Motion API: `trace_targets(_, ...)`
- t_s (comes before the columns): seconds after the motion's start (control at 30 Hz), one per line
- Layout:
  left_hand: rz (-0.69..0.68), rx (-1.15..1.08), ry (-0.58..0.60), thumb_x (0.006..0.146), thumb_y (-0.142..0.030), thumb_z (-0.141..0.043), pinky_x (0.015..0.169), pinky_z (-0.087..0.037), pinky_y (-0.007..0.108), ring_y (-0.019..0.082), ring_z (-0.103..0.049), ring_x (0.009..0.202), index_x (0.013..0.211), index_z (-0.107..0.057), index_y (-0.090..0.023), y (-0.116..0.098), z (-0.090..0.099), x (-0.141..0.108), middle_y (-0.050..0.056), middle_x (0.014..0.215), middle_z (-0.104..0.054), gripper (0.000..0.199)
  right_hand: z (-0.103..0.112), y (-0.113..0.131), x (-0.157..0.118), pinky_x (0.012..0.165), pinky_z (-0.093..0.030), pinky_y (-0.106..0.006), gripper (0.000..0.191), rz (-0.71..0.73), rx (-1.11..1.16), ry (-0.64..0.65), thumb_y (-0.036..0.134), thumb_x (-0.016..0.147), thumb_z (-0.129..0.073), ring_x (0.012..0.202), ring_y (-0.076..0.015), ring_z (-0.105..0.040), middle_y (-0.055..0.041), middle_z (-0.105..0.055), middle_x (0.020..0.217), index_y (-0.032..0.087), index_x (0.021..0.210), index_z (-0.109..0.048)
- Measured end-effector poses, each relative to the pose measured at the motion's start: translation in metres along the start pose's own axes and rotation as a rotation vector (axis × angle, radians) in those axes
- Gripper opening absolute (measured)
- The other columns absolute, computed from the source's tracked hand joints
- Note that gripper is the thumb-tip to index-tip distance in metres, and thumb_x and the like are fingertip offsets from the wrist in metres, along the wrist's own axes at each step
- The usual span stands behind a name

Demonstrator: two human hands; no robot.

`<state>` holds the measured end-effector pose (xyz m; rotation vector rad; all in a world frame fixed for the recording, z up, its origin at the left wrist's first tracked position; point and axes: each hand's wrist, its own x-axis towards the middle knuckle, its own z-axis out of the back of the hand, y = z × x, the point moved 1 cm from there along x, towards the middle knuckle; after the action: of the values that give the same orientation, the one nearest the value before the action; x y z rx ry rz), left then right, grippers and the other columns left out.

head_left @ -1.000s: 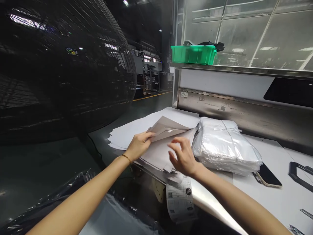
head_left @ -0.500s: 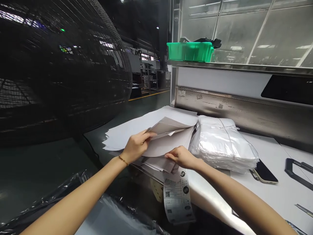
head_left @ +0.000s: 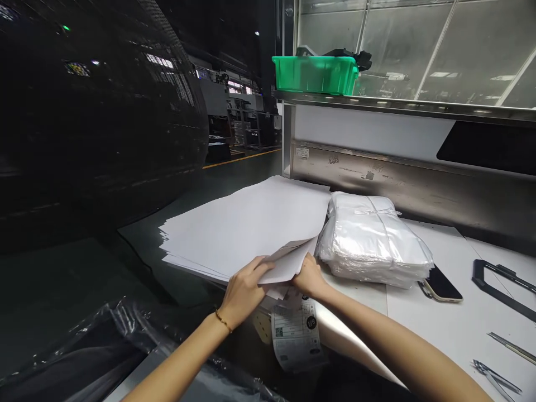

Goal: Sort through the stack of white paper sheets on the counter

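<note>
In the head view, the left hand (head_left: 246, 287) has its grip clamped on the bent near edge of the paper sheets (head_left: 247, 223), at the left of the worktop (head_left: 419, 324) beside a clear plastic bundle (head_left: 372, 240); the right hand (head_left: 310, 277) hides its fingertips behind the paper, so its grip cannot be told. Uneven pulling could crease the bend or slide loose sheets off. The hanging label strip (head_left: 295, 340) reads "8月" in a black circle; its smaller print is illegible.

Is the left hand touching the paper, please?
Touching. The head view shows it plainly: the left hand grips the raised near edge of the paper.
</note>
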<state>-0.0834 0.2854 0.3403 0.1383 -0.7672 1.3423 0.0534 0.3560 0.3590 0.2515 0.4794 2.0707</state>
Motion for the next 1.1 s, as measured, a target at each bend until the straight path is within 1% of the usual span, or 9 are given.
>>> trace_targets(0.07,0.068,0.007,0.018,0.066,-0.001,-0.040,0.061,-0.051,0.037,0.027,-0.061,0.078,0.087,-0.059,-0.013,-0.001,-0.003,-0.001,0.014,0.092,-0.061,0.031,-0.002,0.002,-0.002,0.078,-0.045,-0.041,0.029,-0.035,-0.007,-0.011,0.027,0.083,-0.051,0.097,-0.0213,-0.051,-0.0075,-0.049,0.113,0.016,0.109,-0.049)
trace_targets(0.13,0.082,0.010,0.059,0.063,0.003,-0.037,0.065,-0.051,0.036,0.026,-0.060,0.082,0.091,-0.057,-0.015,0.000,-0.004,-0.002,0.012,0.096,-0.060,0.039,-0.005,0.002,-0.004,0.079,-0.044,-0.042,0.030,-0.048,-0.013,-0.025,0.028,0.083,-0.051,0.098,-0.0218,-0.051,-0.0078,-0.049,0.113,0.016,0.111,-0.048)
trace_targets(0.3,-0.017,0.046,0.164,0.060,0.006,-0.034,0.086,-0.046,0.039,0.025,-0.052,0.102,0.102,-0.054,-0.014,0.003,-0.007,-0.009,0.013,0.115,-0.052,0.050,-0.008,-0.009,-0.008,0.080,-0.044,-0.042,0.032,0.042,-0.030,-0.024,0.028,0.084,-0.050,0.101,-0.0225,-0.049,-0.0082,-0.047,0.117,0.016,0.113,-0.047)
trace_targets(0.5,-0.104,0.099,0.200,0.054,0.009,-0.029,0.087,-0.044,0.045,0.029,-0.051,0.104,0.103,-0.055,-0.008,0.002,-0.007,-0.008,0.017,0.114,-0.052,0.058,-0.007,-0.021,-0.006,0.078,-0.045,-0.041,0.029,0.107,-0.047,0.018,0.027,0.083,-0.051,0.099,-0.0216,-0.050,-0.0077,-0.048,0.115,0.016,0.109,-0.049)
trace_targets(0.67,-0.188,0.120,0.250,0.058,0.009,-0.030,0.092,-0.041,0.043,0.027,-0.046,0.111,0.110,-0.052,-0.010,0.006,-0.007,-0.010,0.015,0.122,-0.047,0.059,-0.007,-0.020,-0.019,0.079,-0.044,-0.041,0.026,0.087,-0.034,-0.049,0.027,0.083,-0.050,0.098,-0.0212,-0.050,-0.0072,-0.049,0.113,0.015,0.106,-0.050)
trace_targets(0.77,-0.242,0.150,0.292,0.064,0.008,-0.026,0.094,-0.038,0.046,0.028,-0.042,0.115,0.110,-0.053,-0.009,0.009,-0.008,-0.011,0.017,0.125,-0.045,0.055,-0.003,-0.023,-0.047,0.083,-0.039,-0.044,0.023,0.142,0.010,-0.067,0.020,0.082,-0.050,0.104,-0.0236,-0.044,-0.0079,-0.046,0.114,0.015,0.105,-0.051)
trace_targets(0.9,-0.286,0.205,0.355,0.071,0.006,-0.021,0.095,-0.036,0.048,0.032,-0.037,0.119,0.103,-0.057,-0.005,0.008,-0.008,-0.012,0.022,0.127,-0.043,0.049,0.001,-0.035,-0.109,0.086,-0.038,-0.040,0.024,0.287,0.137,0.044,0.011,0.077,-0.053,0.103,-0.0226,-0.043,-0.0104,-0.048,0.108,0.015,0.101,-0.055)
trace_targets(1.0,-0.317,0.230,0.379,0.072,0.006,-0.021,0.095,-0.033,0.051,0.034,-0.034,0.120,0.102,-0.057,-0.005,0.004,-0.008,-0.015,0.024,0.128,-0.039,0.048,-0.002,-0.053,-0.161,0.082,-0.044,-0.032,0.021,0.370,0.232,0.159,0.015,0.072,-0.061,0.096,-0.0180,-0.050,-0.0062,-0.053,0.103,0.018,0.093,-0.058)
trace_targets(1.1,-0.304,0.221,0.331,0.075,0.002,-0.025,0.097,-0.027,0.054,0.038,-0.025,0.124,0.095,-0.057,-0.005,0.001,-0.005,-0.013,0.025,0.130,-0.030,0.039,-0.007,-0.076,-0.208,0.072,-0.048,-0.029,0.014,0.354,0.294,0.197,0.025,0.081,-0.054,0.084,-0.0142,-0.056,-0.0038,-0.056,0.099,0.020,0.094,-0.057)
